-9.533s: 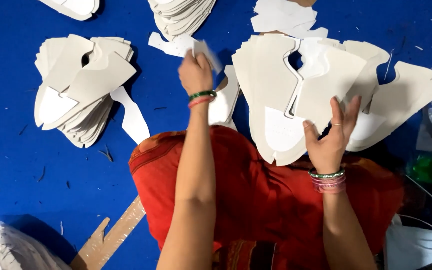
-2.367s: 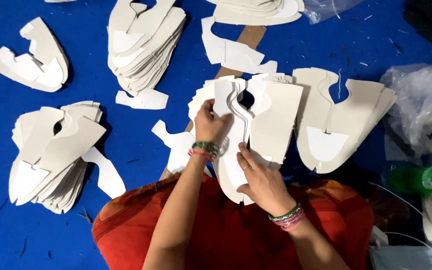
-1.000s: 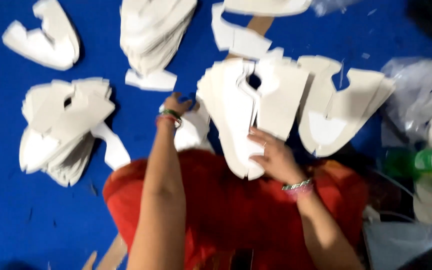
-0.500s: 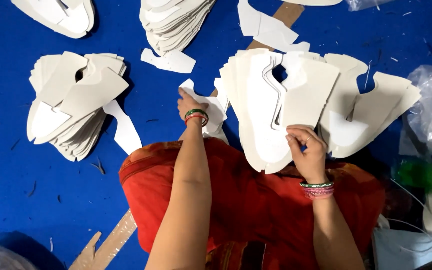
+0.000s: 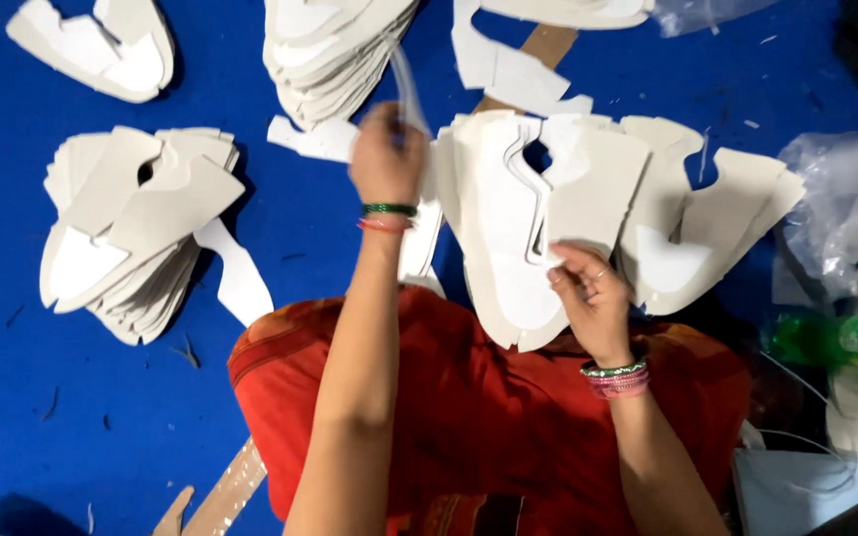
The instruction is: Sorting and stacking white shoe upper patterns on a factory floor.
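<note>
1. My left hand [image 5: 386,159] is raised above the blue mat [image 5: 12,397], fingers closed in a pinch on a thin white offcut strip [image 5: 406,89] that curls upward; the strip is blurred.
2. My right hand [image 5: 593,298] rests on the lower edge of the middle stack of white cut-outs [image 5: 508,228]. Thumb and fingertips are pressed together on one sheet's inner edge, beside the curved slot cut down its middle.
3. That stack lies straight ahead of me, just past my red-clad lap [image 5: 479,417], fanned and overlapping a second fanned stack [image 5: 707,228] to its right.
4. To the left, well apart, sits another pile of the same shapes [image 5: 131,228], with a loose curved piece [image 5: 240,278] touching its right side.
5. Further off: a tall pile [image 5: 330,50] at top centre, a small pile [image 5: 101,50] at top left.
6. Green plastic bottle [image 5: 846,337] lies at the right edge, near crumpled clear plastic [image 5: 836,208].
7. A brown card strip [image 5: 225,491] lies at the lower left of my lap.
</note>
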